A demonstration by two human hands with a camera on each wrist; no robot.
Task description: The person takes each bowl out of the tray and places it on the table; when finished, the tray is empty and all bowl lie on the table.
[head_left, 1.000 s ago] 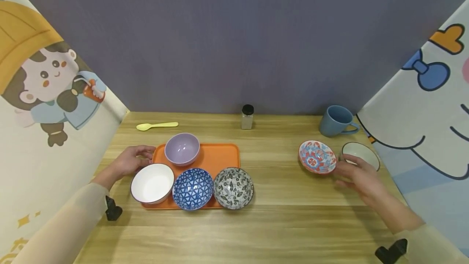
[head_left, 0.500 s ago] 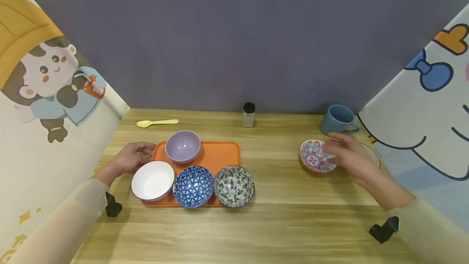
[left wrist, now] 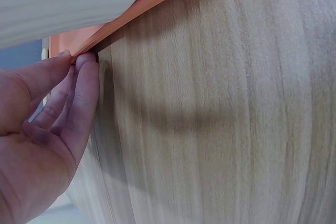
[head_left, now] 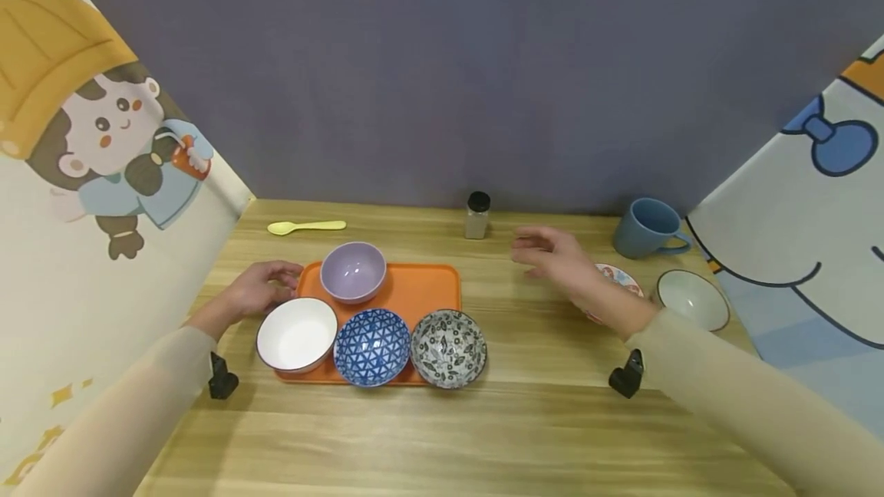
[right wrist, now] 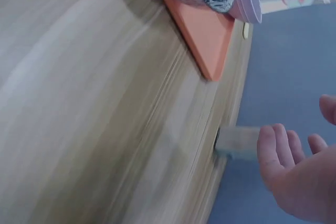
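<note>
My left hand [head_left: 261, 288] pinches the left rim of the orange tray [head_left: 431, 282]; the left wrist view shows the thumb [left wrist: 50, 72] above the rim and fingers below. On the tray stand a white bowl [head_left: 297, 334], a purple bowl [head_left: 354, 273], a blue-patterned bowl [head_left: 373, 347] and a black-and-white floral bowl [head_left: 449, 349], the last overhanging the right edge. My right hand [head_left: 555, 259] holds nothing, fingers loosely bent, over the table right of a small clear jar with a black lid [head_left: 477, 217]. In the right wrist view, its fingertips overlap the jar [right wrist: 239, 141].
A red-and-blue patterned dish [head_left: 621, 278] sits partly hidden behind my right forearm. Beside it are a pale bowl with a dark rim [head_left: 693, 300] and a blue mug [head_left: 648, 227]. A yellow spoon [head_left: 306, 227] lies at the back left. A grey wall rises behind the table.
My right hand has moved left from beside the patterned dish, over it, toward the jar. My left hand stays at the tray's rim. The head view has shifted slightly.
</note>
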